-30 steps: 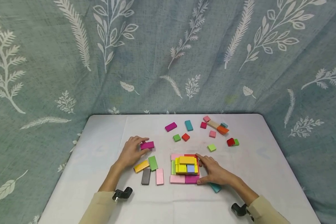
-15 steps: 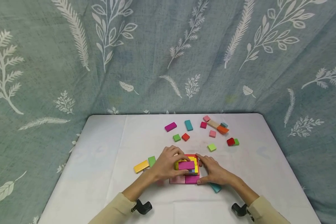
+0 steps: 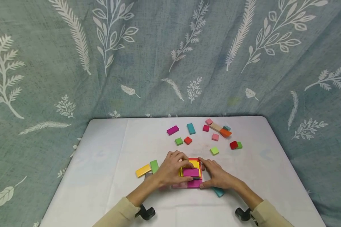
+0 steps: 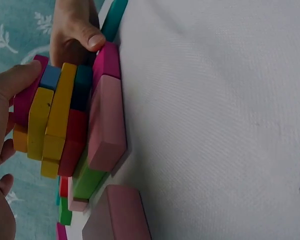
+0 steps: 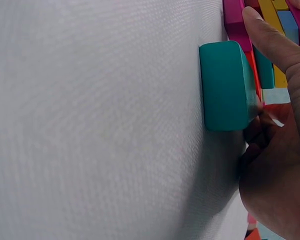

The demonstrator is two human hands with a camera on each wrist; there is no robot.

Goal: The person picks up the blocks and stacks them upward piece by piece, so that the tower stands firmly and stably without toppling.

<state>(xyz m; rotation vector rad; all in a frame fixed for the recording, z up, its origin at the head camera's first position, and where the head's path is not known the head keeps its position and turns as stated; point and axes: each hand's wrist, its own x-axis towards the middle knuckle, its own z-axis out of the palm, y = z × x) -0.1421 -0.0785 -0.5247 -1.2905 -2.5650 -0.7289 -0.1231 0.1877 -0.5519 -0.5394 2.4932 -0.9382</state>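
Layered coloured wooden blocks form a stack, with a yellow block near its top and a lower magenta block at its front right. My left hand pinches another magenta block flat on the stack's upper front, beside a blue block in the left wrist view. My right hand rests at the stack's right side, thumb touching the lower magenta block, index finger at the back corner. In the right wrist view, a teal block lies on the table under that hand. My left hand hides the stack's left side.
Left of the stack lie a yellow-orange block, a green block, a partly hidden grey block and a pink block. Several loose blocks, including a lime block and an orange block, are scattered behind on the white table.
My left hand has carried the magenta block from the left over to the stack and lowered it onto the upper front. My right hand has stayed in place.
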